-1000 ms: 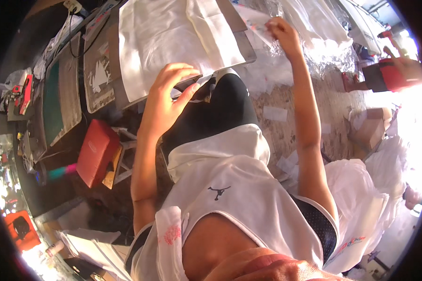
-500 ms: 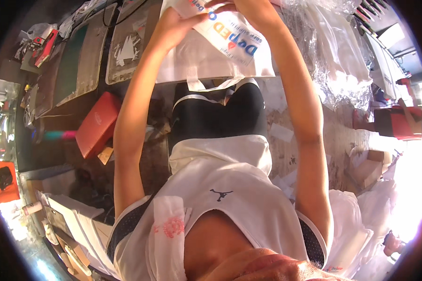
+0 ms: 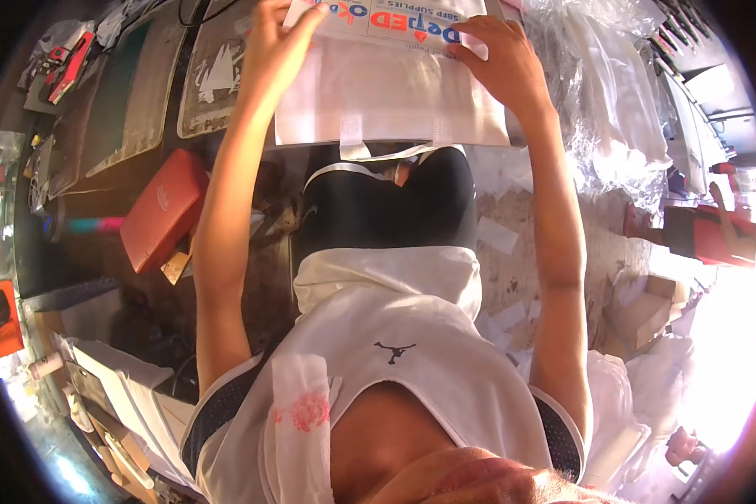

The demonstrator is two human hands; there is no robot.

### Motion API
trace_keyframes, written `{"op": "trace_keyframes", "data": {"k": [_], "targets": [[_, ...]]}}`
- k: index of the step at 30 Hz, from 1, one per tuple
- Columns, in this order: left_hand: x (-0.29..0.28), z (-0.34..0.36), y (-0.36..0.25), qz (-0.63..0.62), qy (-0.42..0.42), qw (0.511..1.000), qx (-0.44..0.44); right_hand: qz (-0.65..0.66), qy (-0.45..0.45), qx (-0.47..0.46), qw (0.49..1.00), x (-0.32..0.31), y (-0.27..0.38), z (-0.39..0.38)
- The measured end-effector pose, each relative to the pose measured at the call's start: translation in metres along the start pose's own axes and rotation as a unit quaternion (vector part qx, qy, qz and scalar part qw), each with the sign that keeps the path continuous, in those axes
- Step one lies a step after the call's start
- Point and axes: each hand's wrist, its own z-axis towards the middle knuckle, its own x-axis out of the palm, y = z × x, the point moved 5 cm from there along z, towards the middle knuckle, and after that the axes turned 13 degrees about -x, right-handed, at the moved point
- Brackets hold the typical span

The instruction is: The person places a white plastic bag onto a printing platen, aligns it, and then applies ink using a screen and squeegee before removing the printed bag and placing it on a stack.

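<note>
A white cloth tote bag [image 3: 378, 105] lies flat on the work surface, its strap handle [image 3: 350, 134] hanging over the near edge. Across the far part of the bag is a sheet printed with blue and red lettering [image 3: 395, 21]. My left hand [image 3: 284, 34] grips the sheet's left side, thumb on top. At its right end, my right hand [image 3: 504, 59] has thumb and forefinger on the edge, the other fingers bent over the bag. The sheet's far edge is cut off by the top of the picture.
Left of the bag are flat framed panels [image 3: 214, 76]. A red box [image 3: 164, 210] sits beside my left forearm. Crumpled clear plastic over white cloth [image 3: 605, 101] lies to the right. Paper scraps [image 3: 497, 237] litter the floor, with a cardboard box [image 3: 647, 311] farther right.
The printed sheet has swung from a slant to nearly level with the bag's near edge. My right hand has come nearer and to the right; my left hand has shifted left.
</note>
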Motion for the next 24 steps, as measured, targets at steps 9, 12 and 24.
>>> {"op": "trace_keyframes", "data": {"k": [9,12,24], "targets": [[0.02,-0.037,-0.022,0.246,0.061,0.92,0.3,0.004,-0.044,-0.063,0.997,-0.007,0.018,0.011],[0.034,-0.042,-0.006,0.303,0.1,0.901,0.293,0.022,-0.003,-0.111,0.994,-0.001,0.031,0.012],[0.04,-0.034,0.006,0.381,0.113,0.857,0.329,-0.011,0.004,-0.084,0.996,0.012,0.0,0.001]]}}
